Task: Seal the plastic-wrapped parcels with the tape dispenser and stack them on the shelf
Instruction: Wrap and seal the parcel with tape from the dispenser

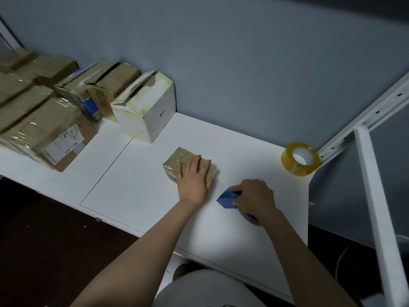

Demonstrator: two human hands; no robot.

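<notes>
A small brown parcel [178, 159] wrapped in clear plastic lies on the white shelf board [137, 180]. My left hand [194, 177] lies flat on top of it with the fingers straight, pressing it down. Just to the right, my right hand [256, 199] grips a blue tape dispenser [228, 199] that rests on the board. The dispenser's blue front sticks out to the left of my fingers; its roll is mostly hidden under the hand. Dispenser and parcel are a short gap apart.
A spare roll of yellowish clear tape [301, 158] lies at the board's back right corner. Several wrapped brown parcels [44, 120] and a white box [146, 107] are stacked at the back left. A white metal shelf upright [380, 209] rises on the right.
</notes>
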